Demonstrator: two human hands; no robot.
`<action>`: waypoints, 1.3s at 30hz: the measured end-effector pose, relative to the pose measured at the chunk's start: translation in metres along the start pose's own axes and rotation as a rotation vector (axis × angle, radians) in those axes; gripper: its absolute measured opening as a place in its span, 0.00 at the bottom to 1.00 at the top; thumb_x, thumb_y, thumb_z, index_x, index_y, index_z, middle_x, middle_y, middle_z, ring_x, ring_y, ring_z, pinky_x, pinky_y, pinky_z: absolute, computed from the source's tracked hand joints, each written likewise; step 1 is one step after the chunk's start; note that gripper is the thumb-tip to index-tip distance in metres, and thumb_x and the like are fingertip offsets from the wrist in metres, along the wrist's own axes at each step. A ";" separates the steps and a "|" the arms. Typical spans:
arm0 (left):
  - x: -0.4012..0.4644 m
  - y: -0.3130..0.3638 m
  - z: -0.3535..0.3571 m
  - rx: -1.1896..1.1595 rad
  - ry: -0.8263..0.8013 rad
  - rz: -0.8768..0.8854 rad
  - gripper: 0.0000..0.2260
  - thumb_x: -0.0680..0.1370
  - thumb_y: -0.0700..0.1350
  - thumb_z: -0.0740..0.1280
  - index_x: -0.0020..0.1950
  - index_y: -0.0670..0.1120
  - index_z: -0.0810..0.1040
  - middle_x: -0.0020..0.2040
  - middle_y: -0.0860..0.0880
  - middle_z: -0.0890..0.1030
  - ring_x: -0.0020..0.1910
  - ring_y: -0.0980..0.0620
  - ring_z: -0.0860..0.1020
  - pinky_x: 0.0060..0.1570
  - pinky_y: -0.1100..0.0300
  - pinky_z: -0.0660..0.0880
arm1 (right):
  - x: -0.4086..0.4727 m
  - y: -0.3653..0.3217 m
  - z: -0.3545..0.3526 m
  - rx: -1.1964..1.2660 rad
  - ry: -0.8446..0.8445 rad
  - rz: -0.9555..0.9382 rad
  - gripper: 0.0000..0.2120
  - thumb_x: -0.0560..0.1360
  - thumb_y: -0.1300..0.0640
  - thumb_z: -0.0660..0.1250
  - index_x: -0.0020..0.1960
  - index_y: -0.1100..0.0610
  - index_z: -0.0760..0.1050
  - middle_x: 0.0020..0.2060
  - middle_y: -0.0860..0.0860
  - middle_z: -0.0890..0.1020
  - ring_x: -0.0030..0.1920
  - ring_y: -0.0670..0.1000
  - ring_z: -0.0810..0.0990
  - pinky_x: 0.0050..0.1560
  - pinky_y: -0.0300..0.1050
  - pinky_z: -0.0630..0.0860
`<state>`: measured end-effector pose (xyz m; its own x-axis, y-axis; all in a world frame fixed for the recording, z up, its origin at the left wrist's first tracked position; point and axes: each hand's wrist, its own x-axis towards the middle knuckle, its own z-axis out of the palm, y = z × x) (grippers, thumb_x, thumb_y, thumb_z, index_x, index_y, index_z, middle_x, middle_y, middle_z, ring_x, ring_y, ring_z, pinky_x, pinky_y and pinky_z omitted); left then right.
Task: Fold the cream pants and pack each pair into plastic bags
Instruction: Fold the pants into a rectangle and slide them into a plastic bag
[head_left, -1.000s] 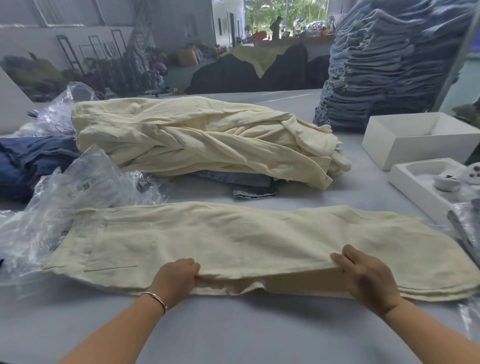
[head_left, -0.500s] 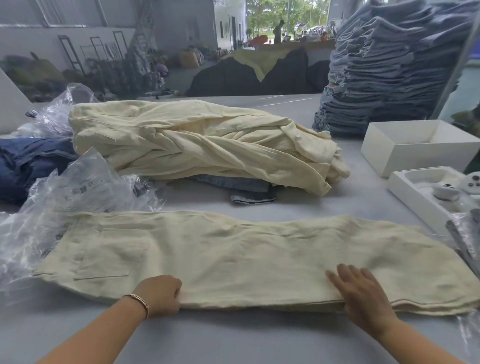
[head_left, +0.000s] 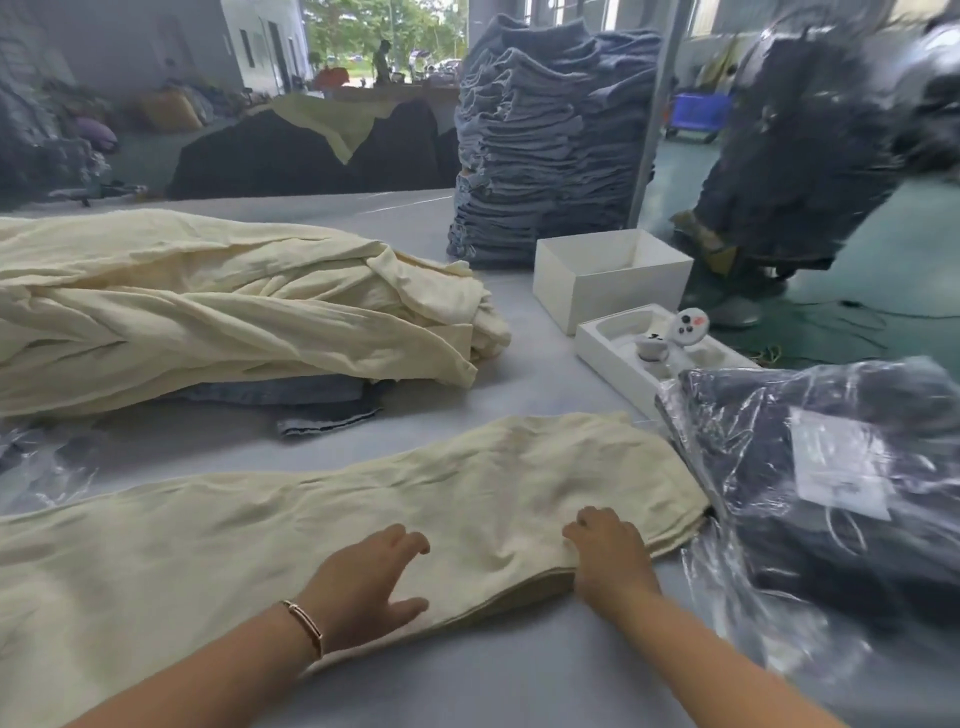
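Cream pants (head_left: 322, 525) lie flat along the near edge of the grey table (head_left: 519, 675), lengthwise left to right. Left hand (head_left: 363, 582) rests flat on the fabric, fingers straight and slightly spread, holding nothing. Right hand (head_left: 610, 553) is just right of it at the hem end, fingers curled down onto the layered edge; whether it actually grips, can't tell. Right of that hand: bagged dark garments (head_left: 831, 493), touching the hem. Beyond the hands: pile of cream pants (head_left: 208, 306). Further back right: white boxes (head_left: 613, 275), then a stack of jeans (head_left: 545, 140).
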<state>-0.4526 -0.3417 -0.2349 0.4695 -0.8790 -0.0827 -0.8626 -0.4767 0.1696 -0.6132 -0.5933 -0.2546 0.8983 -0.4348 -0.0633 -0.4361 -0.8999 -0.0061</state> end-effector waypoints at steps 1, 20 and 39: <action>0.013 0.014 0.002 0.014 0.009 0.058 0.24 0.73 0.63 0.63 0.67 0.57 0.64 0.60 0.57 0.69 0.58 0.55 0.71 0.51 0.60 0.71 | -0.004 0.004 0.000 0.107 0.107 0.109 0.14 0.72 0.59 0.59 0.58 0.52 0.71 0.58 0.50 0.72 0.59 0.53 0.69 0.54 0.45 0.66; 0.152 0.147 0.005 0.096 -0.417 0.335 0.07 0.71 0.48 0.63 0.45 0.47 0.73 0.42 0.43 0.79 0.41 0.41 0.76 0.35 0.57 0.66 | 0.002 0.047 0.008 1.317 0.501 1.084 0.26 0.76 0.51 0.68 0.67 0.65 0.68 0.63 0.63 0.75 0.63 0.62 0.74 0.66 0.53 0.67; 0.189 0.171 -0.053 -0.994 -0.018 -0.213 0.07 0.73 0.37 0.67 0.44 0.32 0.78 0.35 0.42 0.76 0.31 0.48 0.78 0.31 0.53 0.81 | -0.009 0.033 -0.042 1.180 0.743 0.581 0.16 0.74 0.71 0.63 0.56 0.60 0.82 0.56 0.50 0.82 0.59 0.48 0.78 0.64 0.40 0.70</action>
<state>-0.5019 -0.5888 -0.1696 0.5851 -0.7806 -0.2199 -0.2103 -0.4079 0.8885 -0.6333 -0.6208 -0.2125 0.2554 -0.9529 0.1633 -0.1976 -0.2168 -0.9560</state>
